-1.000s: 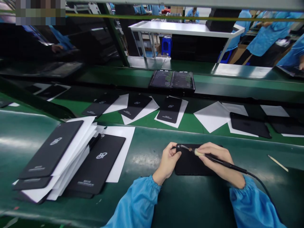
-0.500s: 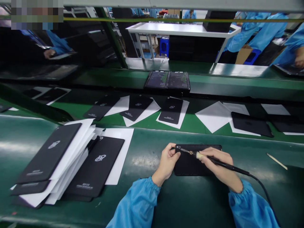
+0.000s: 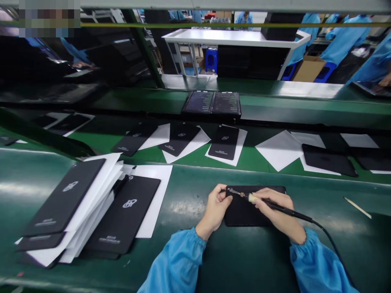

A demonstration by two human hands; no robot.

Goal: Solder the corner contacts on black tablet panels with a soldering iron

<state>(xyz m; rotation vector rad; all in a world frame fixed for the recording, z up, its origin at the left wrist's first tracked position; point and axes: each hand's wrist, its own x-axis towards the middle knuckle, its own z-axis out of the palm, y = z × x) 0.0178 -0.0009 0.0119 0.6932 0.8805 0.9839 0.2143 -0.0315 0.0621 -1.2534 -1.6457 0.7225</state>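
Observation:
A black tablet back cover (image 3: 244,212) lies inner side up on the green bench. My left hand (image 3: 217,205) grips its upper left corner between thumb and fingers. In my right hand (image 3: 279,211) is a soldering iron (image 3: 284,208), held like a pen, with its cable running off to the lower right. The iron's metal tip points at the small part in the corner beside my left fingers; whether it touches cannot be made out. My right hand hides the cover's right part.
To the left stands a stack of black covers (image 3: 69,191) with white sheets between them; another cover (image 3: 128,211) lies beside it. A thin pale stick (image 3: 357,207) is at right. Behind, a green belt (image 3: 189,160) carries covers and white sheets (image 3: 279,150). Co-workers in blue sleeves (image 3: 345,44) are beyond.
My right hand has shifted slightly left with the soldering iron. Covers and sheets on the belt have moved a little right. My left hand and the cover it grips have stayed nearly still.

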